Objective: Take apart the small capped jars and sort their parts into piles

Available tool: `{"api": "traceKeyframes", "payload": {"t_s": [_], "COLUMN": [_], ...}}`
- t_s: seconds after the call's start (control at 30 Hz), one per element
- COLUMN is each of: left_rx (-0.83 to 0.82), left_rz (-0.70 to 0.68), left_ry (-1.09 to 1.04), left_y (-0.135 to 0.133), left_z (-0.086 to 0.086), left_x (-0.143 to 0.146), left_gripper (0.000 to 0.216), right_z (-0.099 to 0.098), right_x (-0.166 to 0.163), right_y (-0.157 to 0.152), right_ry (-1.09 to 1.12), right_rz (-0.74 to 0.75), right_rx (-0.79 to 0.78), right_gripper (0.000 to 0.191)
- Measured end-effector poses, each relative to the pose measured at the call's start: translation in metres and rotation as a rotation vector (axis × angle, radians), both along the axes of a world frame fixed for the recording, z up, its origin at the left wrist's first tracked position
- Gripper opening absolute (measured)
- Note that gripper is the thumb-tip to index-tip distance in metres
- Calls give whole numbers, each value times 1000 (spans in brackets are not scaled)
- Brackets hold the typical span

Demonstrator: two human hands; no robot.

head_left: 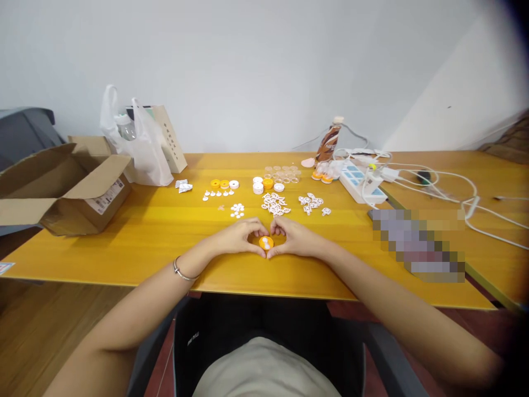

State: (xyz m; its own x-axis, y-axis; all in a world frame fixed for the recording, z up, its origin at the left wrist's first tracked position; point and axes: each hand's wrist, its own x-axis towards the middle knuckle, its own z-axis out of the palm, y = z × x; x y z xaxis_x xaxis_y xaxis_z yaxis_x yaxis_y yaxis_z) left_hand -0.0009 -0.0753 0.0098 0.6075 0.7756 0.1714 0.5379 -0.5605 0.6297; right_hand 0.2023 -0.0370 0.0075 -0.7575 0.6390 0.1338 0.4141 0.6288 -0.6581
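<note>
My left hand (238,237) and my right hand (298,238) meet over the near middle of the table, fingers curled and thumbs almost touching. Between them they grip a small orange round case (260,242) by its rim, with a white piece (266,243) on its face. Just beyond my fingers lie a heap of white cut-out plastic parts (275,204) and a group of small white discs (237,210). Orange and white round cases (224,184) sit farther back, with more such cases (268,183) to their right. Clear round lids (285,174) lie behind those.
On the left are an open cardboard box (99,187) and a white plastic bag (144,149). A brown drink bottle (328,140), a power strip (363,182) and tangled white cables (438,173) occupy the right. A pixelated object (417,245) lies near my right forearm.
</note>
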Motion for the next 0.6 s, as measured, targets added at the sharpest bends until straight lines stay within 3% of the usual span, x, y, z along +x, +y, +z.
{"api": "traceKeyframes", "payload": {"t_s": [0.1,0.2,0.3,0.6], "left_rx": [-57,-104,-44,40], "left_rz": [9,-52,-62,-62], "left_ry": [-36,-73,-55,46], "left_y": [-2,-4,-4,5], "left_z": [4,9,9,5], "left_x": [-1,-2,-2,1], "left_gripper": [47,36,22,17], "right_z": [-8,-10,-11,-11], "right_x": [-2,-2,-2,-5], "right_y": [1,3,3,2], "right_ry": [17,33,37,55], "right_rz": [3,41,76,97], "right_rx": [54,69,81,92], "right_gripper": [50,44,41,37]}}
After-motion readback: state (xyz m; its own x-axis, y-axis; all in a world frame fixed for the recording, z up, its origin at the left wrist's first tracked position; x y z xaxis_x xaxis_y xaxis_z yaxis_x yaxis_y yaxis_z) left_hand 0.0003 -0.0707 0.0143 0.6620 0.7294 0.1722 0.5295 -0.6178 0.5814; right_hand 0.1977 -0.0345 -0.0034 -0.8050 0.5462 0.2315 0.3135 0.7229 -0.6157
